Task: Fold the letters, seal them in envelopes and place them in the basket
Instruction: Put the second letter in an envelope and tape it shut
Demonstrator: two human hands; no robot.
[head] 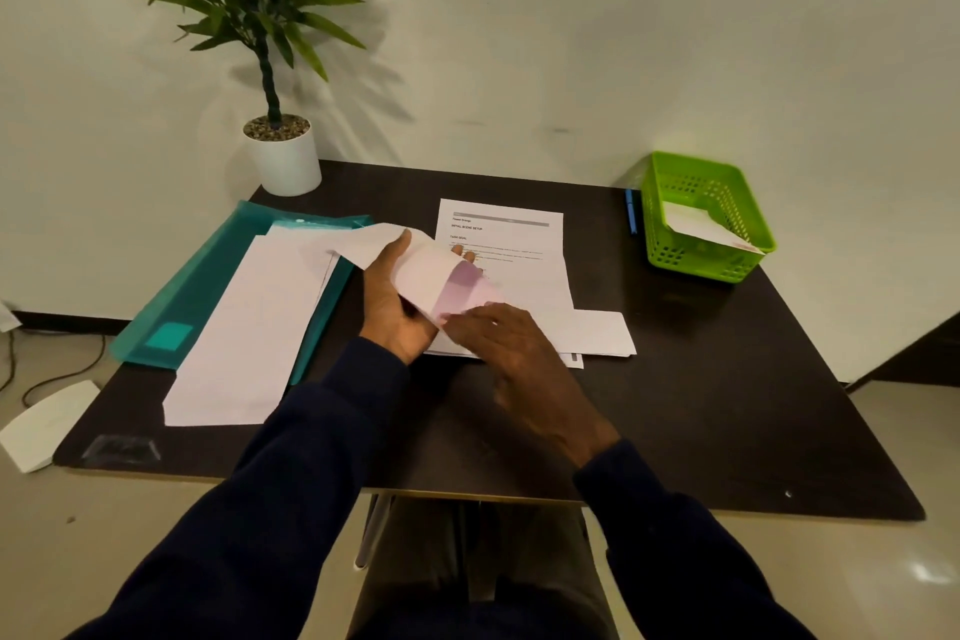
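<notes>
Envelope [421, 270], in the head view, is held just above the middle of the table [701, 379], over a printed sheet [504, 234] and well apart from the green basket [670, 255]. The left hand [387, 296] has its grip wrapped round it, thumb on top, while the right hand [514, 353] touches the near edge of the pink flap; whether that grip pinches or only presses I cannot tell. I judge the flap could seal crooked or wrinkled, because the envelope, long and white, bows in the left grip with its flap open.
</notes>
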